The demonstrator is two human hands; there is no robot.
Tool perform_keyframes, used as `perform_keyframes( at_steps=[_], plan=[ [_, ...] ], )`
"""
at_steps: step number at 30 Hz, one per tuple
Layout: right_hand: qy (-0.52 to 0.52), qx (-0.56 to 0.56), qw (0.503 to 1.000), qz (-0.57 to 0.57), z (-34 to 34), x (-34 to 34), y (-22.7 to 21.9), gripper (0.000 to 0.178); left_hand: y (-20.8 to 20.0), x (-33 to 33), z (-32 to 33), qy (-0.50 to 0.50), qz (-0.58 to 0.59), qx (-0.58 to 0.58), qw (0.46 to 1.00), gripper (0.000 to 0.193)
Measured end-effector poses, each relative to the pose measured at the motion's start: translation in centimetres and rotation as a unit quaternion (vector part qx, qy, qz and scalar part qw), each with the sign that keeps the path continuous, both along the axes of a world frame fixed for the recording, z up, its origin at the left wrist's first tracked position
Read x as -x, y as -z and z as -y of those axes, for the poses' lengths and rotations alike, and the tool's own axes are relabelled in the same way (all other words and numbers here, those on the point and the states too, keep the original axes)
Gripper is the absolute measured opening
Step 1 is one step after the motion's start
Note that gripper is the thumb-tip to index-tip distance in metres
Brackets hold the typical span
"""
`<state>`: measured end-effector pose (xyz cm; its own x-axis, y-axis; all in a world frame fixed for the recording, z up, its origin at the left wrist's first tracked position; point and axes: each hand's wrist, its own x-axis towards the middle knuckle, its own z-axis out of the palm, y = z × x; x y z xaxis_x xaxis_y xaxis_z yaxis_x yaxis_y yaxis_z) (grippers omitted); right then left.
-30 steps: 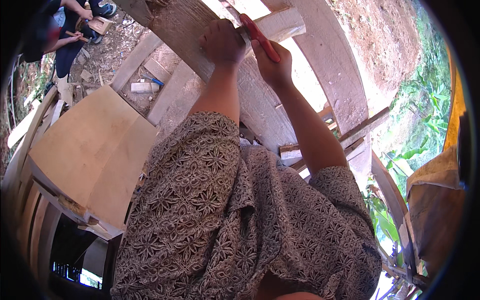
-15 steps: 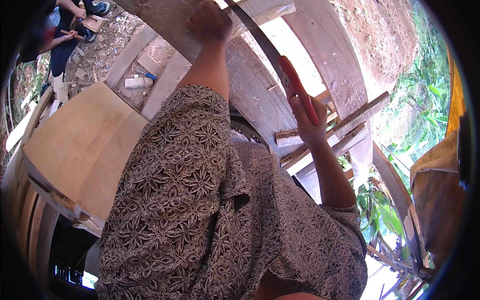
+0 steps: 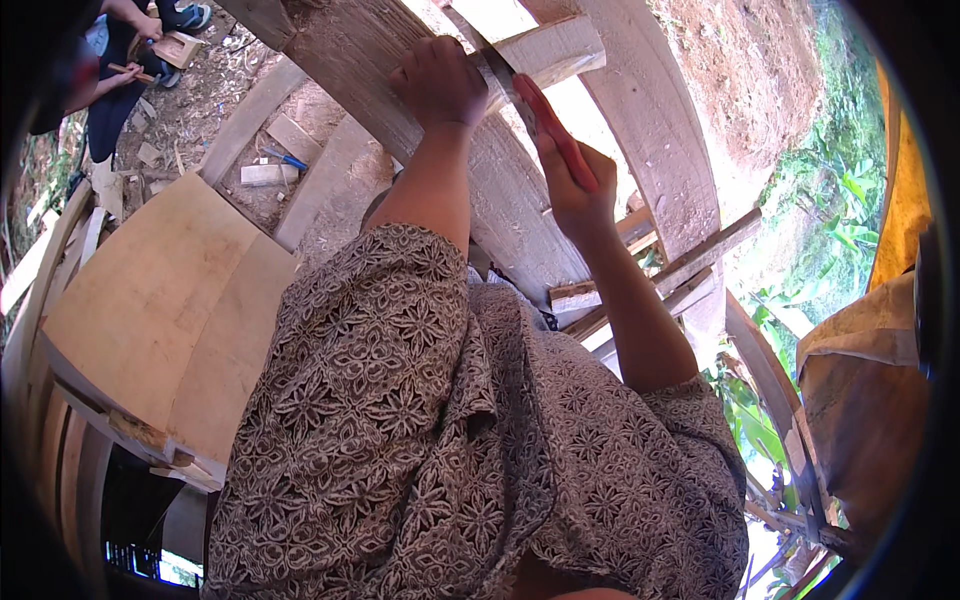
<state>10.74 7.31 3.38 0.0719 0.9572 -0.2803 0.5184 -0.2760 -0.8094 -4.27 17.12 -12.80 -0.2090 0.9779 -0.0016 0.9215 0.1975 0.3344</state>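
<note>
In my right hand (image 3: pixel 582 190) is a handsaw with a red handle (image 3: pixel 558 135), the fingers closed round the grip. Its dark blade (image 3: pixel 478 38) slants up and away to the left, crossing a short pale length of wood (image 3: pixel 555 52). My left hand (image 3: pixel 440 82) is closed on the near-left end of that wood, just left of the blade, and presses it over a wide plank (image 3: pixel 490 170). The fingertips of the left hand are partly hidden. How deep the blade sits in the wood cannot be made out.
To the left stands a broad pale wooden panel (image 3: pixel 160 300). Wood offcuts (image 3: pixel 270 175) and a blue-handled tool (image 3: pixel 290 160) lie on the littered ground. Another person's hand (image 3: pixel 125 75) works at the far left. Loose timber strips (image 3: pixel 710 250) rest on the right.
My right hand has pushed the saw forward and to the left, so the handle is now close to the wood. My left hand still grips the wood; the whole view has shifted slightly.
</note>
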Motion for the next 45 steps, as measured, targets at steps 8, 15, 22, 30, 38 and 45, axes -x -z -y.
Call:
perform_keyframes(
  at_steps=[8, 15, 22, 30, 38, 45],
  plan=[
    [0.011, -0.077, 0.997, -0.004, -3.8, 2.1, 6.8, 0.040, -1.5, -0.1, 1.0, 0.026, -0.021, 0.025, 0.999, 0.024],
    [0.021, -0.034, 0.998, -0.052, 3.1, -2.1, 9.6, 0.034, -0.5, 0.2, 1.1, 0.031, -0.007, -0.138, 0.990, 0.030],
    [0.034, 0.067, 0.996, -0.055, 10.8, -6.7, -0.1, 0.028, 1.4, 0.4, 0.5, 0.019, 0.012, -0.128, 0.992, 0.025],
    [-0.057, 0.012, 0.997, 0.047, 5.8, -5.0, -10.3, 0.027, 0.6, 0.3, 0.5, 0.006, 0.015, 0.002, 1.000, 0.021],
    [-0.023, 0.096, 0.994, 0.038, -3.5, 4.4, -8.3, 0.038, 0.6, 0.2, 1.9, 0.004, 0.044, 0.002, 0.999, 0.023],
    [-0.027, -0.075, 0.996, 0.049, 4.7, -2.5, -1.3, 0.019, 0.3, 0.0, 0.5, -0.008, 0.047, -0.054, 0.997, 0.018]
  ],
)
